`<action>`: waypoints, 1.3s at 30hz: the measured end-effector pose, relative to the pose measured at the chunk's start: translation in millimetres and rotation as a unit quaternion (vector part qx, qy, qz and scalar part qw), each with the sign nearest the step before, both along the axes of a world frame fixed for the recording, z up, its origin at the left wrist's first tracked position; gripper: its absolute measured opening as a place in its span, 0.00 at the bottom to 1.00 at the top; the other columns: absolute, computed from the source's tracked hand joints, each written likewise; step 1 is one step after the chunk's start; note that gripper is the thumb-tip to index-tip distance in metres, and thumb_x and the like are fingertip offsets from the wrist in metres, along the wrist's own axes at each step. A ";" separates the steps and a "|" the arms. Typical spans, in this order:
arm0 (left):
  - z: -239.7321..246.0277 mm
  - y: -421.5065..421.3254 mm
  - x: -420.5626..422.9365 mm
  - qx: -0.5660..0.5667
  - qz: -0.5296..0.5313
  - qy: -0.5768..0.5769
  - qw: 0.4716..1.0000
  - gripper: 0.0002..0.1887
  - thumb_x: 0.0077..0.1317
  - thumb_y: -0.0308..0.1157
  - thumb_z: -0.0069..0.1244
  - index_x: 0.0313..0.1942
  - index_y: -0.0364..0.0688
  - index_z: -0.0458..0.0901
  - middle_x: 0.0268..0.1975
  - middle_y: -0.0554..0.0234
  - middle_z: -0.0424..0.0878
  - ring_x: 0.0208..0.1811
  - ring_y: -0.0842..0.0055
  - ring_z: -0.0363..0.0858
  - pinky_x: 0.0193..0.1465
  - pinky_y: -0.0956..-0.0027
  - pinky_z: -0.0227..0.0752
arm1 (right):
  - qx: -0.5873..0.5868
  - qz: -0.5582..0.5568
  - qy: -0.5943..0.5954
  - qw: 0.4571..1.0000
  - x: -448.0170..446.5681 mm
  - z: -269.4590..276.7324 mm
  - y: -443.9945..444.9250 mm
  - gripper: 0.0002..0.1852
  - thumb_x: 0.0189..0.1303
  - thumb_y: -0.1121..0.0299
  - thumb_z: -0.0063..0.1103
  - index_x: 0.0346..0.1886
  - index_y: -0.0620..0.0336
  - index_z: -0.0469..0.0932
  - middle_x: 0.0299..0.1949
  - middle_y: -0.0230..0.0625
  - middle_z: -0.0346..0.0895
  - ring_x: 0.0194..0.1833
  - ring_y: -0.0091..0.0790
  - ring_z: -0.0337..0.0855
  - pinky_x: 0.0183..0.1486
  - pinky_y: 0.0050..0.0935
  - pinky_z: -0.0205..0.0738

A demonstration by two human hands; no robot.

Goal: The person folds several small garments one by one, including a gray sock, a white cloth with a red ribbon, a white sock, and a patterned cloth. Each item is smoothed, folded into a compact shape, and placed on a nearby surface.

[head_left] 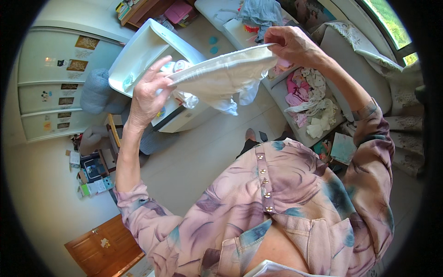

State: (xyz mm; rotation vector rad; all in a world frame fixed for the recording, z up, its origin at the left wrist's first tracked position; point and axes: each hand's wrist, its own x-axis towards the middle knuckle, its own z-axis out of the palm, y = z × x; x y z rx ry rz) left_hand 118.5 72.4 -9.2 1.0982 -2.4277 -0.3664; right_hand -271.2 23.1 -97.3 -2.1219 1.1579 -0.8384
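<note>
A thin white cloth garment [221, 76] is stretched out between my two hands. My left hand [147, 91] pinches one end of its straight top edge, with the other fingers spread. My right hand [294, 46] grips the opposite end between thumb and fingers. The garment's lower part hangs loose in folds. Behind my left hand stands a white open-topped bin or tray [155, 45] with small containers [180, 65] in it, partly hidden by the hand and cloth. A clear plastic wrapper [188, 99] lies near the cloth.
Piled clothes [308, 93], pink and white, lie on a grey sofa [356, 65] at right. Blue-grey clothing [261, 14] lies farther back. A grey padded chair [95, 91] stands at left. Tiled floor [193, 155] shows below, and a wooden door [107, 242] at lower left.
</note>
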 end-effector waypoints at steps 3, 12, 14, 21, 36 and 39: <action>-3.6 -7.0 3.3 0.051 0.027 -0.011 0.998 0.05 0.59 0.18 0.60 0.36 0.35 0.85 0.40 0.54 0.87 0.40 0.66 0.87 0.42 0.67 0.82 | -0.103 0.024 0.064 0.992 -1.0 24.7 -9.0 0.06 0.61 0.75 0.65 0.39 0.66 0.82 0.35 0.45 0.86 0.36 0.39 0.88 0.43 0.32 0.85; -5.5 -16.0 -6.0 0.253 0.107 0.152 0.949 0.08 0.63 0.18 0.59 0.42 0.34 0.87 0.41 0.64 0.87 0.41 0.78 0.88 0.45 0.74 0.86 | 0.029 0.138 0.003 0.990 -4.7 61.0 -0.8 0.09 0.67 0.77 0.59 0.49 0.57 0.76 0.30 0.33 0.80 0.32 0.25 0.80 0.40 0.29 0.78; -6.3 -17.1 -3.4 0.277 0.105 0.174 0.939 0.08 0.63 0.19 0.60 0.43 0.34 0.88 0.40 0.65 0.87 0.41 0.78 0.89 0.45 0.74 0.87 | 0.048 0.153 0.044 0.986 -7.0 61.6 -0.9 0.04 0.67 0.77 0.58 0.42 0.58 0.78 0.29 0.33 0.79 0.32 0.25 0.79 0.40 0.28 0.75; -20.0 -17.4 5.3 0.187 0.060 0.099 0.975 0.07 0.64 0.24 0.62 0.43 0.37 0.87 0.36 0.66 0.88 0.36 0.84 0.87 0.40 0.77 0.84 | -0.232 0.082 0.331 0.911 -20.4 43.5 -3.6 0.05 0.59 0.81 0.58 0.37 0.67 0.83 0.45 0.41 0.84 0.41 0.44 0.87 0.46 0.39 0.84; -79.7 16.6 -6.6 0.187 -0.038 0.105 0.976 0.13 0.52 0.22 0.70 0.20 0.35 0.78 0.52 0.51 0.87 0.44 0.76 0.87 0.47 0.71 0.81 | 0.035 0.046 0.074 0.996 -9.8 1.0 11.9 0.09 0.62 0.70 0.70 0.42 0.65 0.88 0.39 0.44 0.86 0.37 0.40 0.88 0.45 0.32 0.86; -77.5 27.7 -20.7 0.266 -0.017 0.135 0.954 0.11 0.52 0.21 0.68 0.34 0.36 0.83 0.57 0.51 0.84 0.45 0.75 0.86 0.48 0.72 0.81 | -0.009 0.046 0.068 0.997 -10.8 -7.4 10.0 0.09 0.62 0.70 0.69 0.40 0.66 0.87 0.38 0.44 0.86 0.36 0.41 0.88 0.44 0.32 0.85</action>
